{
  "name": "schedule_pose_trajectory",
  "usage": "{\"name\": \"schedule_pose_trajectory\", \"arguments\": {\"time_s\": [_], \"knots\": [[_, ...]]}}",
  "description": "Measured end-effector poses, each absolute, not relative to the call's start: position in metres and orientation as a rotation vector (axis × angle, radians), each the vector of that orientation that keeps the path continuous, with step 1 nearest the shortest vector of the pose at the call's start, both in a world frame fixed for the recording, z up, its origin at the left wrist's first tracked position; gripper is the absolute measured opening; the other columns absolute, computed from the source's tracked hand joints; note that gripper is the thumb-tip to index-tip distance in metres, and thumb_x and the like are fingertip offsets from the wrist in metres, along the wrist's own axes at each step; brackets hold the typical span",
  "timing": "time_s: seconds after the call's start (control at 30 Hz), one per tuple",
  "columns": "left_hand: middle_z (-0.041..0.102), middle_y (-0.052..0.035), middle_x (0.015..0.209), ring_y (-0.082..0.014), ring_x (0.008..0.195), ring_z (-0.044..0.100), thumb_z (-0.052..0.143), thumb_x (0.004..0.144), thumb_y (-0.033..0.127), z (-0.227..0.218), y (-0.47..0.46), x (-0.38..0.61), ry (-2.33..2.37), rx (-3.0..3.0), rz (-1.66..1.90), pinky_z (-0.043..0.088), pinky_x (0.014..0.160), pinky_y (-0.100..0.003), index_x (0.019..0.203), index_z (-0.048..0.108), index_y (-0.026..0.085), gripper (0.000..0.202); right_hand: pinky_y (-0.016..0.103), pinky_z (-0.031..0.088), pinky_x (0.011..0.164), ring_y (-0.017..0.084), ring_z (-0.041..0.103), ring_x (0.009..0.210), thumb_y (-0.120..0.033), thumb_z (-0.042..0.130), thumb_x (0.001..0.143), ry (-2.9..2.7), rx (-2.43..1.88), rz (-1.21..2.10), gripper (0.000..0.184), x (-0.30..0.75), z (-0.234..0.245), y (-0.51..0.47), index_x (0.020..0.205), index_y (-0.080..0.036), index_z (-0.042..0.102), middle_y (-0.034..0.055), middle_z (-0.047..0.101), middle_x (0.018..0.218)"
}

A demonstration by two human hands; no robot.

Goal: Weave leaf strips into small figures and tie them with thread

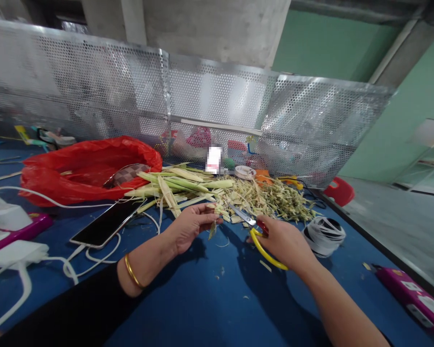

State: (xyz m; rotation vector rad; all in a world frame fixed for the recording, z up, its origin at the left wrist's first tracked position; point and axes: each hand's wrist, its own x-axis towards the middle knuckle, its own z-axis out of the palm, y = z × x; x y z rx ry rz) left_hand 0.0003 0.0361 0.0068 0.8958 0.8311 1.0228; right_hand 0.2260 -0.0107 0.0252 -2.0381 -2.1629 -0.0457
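My left hand [191, 225] is closed in a pinch on a small green leaf piece [213, 229] that hangs from its fingertips. My right hand [284, 241] grips yellow-handled scissors [255, 231], their blades [240, 213] pointing toward the left hand. Just beyond both hands lies a heap of pale green stalks [181, 185] and a pile of cut leaf scraps [275, 197] on the blue table [217, 294]. A gold bangle [132, 271] circles my left wrist.
A red plastic bag [83, 166] lies at the back left, a phone [108, 221] with white cables [94, 255] beside it. White chargers [10, 217] and a pink device [412, 294] sit near the edges. A white tape roll [323, 233] is right of the scissors. A perforated metal screen [217, 106] stands behind.
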Motion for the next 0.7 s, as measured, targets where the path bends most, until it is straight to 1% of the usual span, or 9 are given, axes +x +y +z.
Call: {"name": "schedule_pose_trajectory", "arguments": {"time_s": [0.1,0.2,0.27,0.3,0.4,0.47,0.53,0.6,0.7], "knots": [[0.067,-0.0011,0.076,-0.0174,0.076,0.068,0.083,0.052,0.017,0.007,0.033,0.002,0.821,0.911,1.04,0.048,0.075,-0.027,0.079,0.067,0.015,0.031,0.028,0.036,0.058,0.026,0.066,0.081,-0.044,0.061,0.076,-2.265,-2.016,-0.047,0.038,0.225,0.021,-0.009,0.107,-0.022,0.063,0.0073,0.072,0.088],[0.066,0.001,0.073,-0.0161,0.075,0.067,0.083,0.052,0.016,0.006,0.03,0.005,0.839,0.915,1.076,0.048,0.074,-0.027,0.082,0.066,0.016,0.034,0.028,0.037,0.06,0.025,0.066,0.082,-0.034,0.061,0.077,-2.343,-2.021,-0.069,0.037,0.226,0.015,-0.007,0.112,-0.022,0.061,0.0068,0.071,0.089],[0.066,0.001,0.074,-0.0135,0.072,0.065,0.083,0.052,0.016,0.006,0.029,0.005,0.859,0.91,1.093,0.048,0.073,-0.026,0.085,0.066,0.016,0.037,0.028,0.038,0.062,0.024,0.066,0.083,-0.028,0.059,0.078,-2.394,-2.019,-0.076,0.038,0.228,0.011,-0.006,0.115,-0.022,0.06,0.0076,0.07,0.092],[0.066,0.0008,0.075,-0.0124,0.071,0.064,0.082,0.052,0.016,0.007,0.028,0.005,0.872,0.904,1.097,0.047,0.071,-0.025,0.086,0.066,0.016,0.038,0.028,0.039,0.062,0.023,0.065,0.083,-0.028,0.059,0.078,-2.416,-2.017,-0.073,0.036,0.229,0.01,-0.006,0.114,-0.022,0.06,0.0081,0.069,0.094],[0.065,0.0013,0.075,-0.0106,0.069,0.06,0.082,0.053,0.016,0.009,0.027,0.005,0.912,0.88,1.105,0.046,0.066,-0.024,0.087,0.066,0.017,0.038,0.029,0.04,0.061,0.023,0.065,0.08,-0.029,0.055,0.082,-2.403,-2.002,-0.069,0.024,0.231,0.011,-0.008,0.102,-0.022,0.066,0.0099,0.066,0.094],[0.064,0.0018,0.075,-0.0099,0.068,0.059,0.082,0.053,0.016,0.009,0.026,0.006,0.924,0.877,1.106,0.045,0.066,-0.024,0.088,0.066,0.017,0.038,0.03,0.042,0.064,0.023,0.064,0.081,-0.029,0.051,0.085,-2.266,-1.912,-0.038,0.024,0.228,0.012,-0.01,0.099,-0.02,0.067,0.0104,0.066,0.095],[0.064,0.0016,0.077,-0.01,0.069,0.058,0.081,0.053,0.017,0.009,0.024,0.009,0.917,0.893,1.103,0.045,0.067,-0.024,0.087,0.065,0.018,0.038,0.031,0.045,0.07,0.022,0.063,0.083,-0.032,0.049,0.086,-2.074,-1.72,0.16,0.026,0.221,0.011,-0.011,0.101,-0.02,0.067,0.0095,0.067,0.098],[0.065,0.0009,0.079,-0.0105,0.071,0.058,0.081,0.053,0.019,0.007,0.02,0.014,0.905,0.92,1.083,0.044,0.069,-0.024,0.086,0.064,0.017,0.037,0.03,0.047,0.073,0.02,0.063,0.084,-0.038,0.053,0.084,-1.881,-1.492,0.497,0.028,0.21,0.007,-0.011,0.101,-0.02,0.067,0.0078,0.068,0.098],[0.065,0.0001,0.081,-0.0109,0.073,0.058,0.08,0.056,0.021,0.006,0.012,0.021,0.881,0.949,1.034,0.043,0.07,-0.024,0.086,0.064,0.017,0.035,0.028,0.048,0.072,0.019,0.063,0.079,-0.039,0.062,0.077,-1.66,-1.278,0.903,0.028,0.192,-0.002,-0.011,0.094,-0.018,0.066,0.0053,0.07,0.088]]}}
